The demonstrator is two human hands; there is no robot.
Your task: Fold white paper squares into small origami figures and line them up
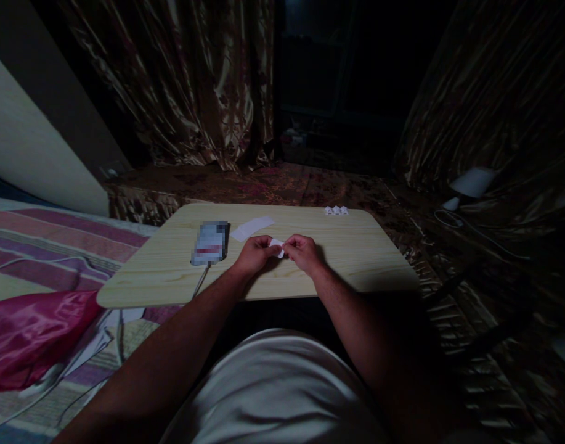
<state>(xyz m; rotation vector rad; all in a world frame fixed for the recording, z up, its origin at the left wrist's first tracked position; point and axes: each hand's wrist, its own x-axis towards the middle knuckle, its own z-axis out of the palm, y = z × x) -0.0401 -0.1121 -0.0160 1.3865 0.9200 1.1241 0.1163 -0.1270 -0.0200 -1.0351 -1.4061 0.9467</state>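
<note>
Between my two hands is a small piece of white paper [277, 244], held above the middle of the wooden table [356, 259]. My left hand [258, 251] pinches its left side with thumb and fingers. At its right edge, my right hand [302, 250] grips it with closed fingertips. Flat white paper strips [252, 227] lie just beyond my left hand. Three small folded white paper shapes [336, 210] stand in a row near the table's far right edge.
A phone [210, 242], blurred out, lies left of my hands with a white cable [200, 280] running off the near edge. To the left are a striped bed cover [125, 237] and a pink satin cloth [37, 333]. A white lamp [473, 182] stands at the right.
</note>
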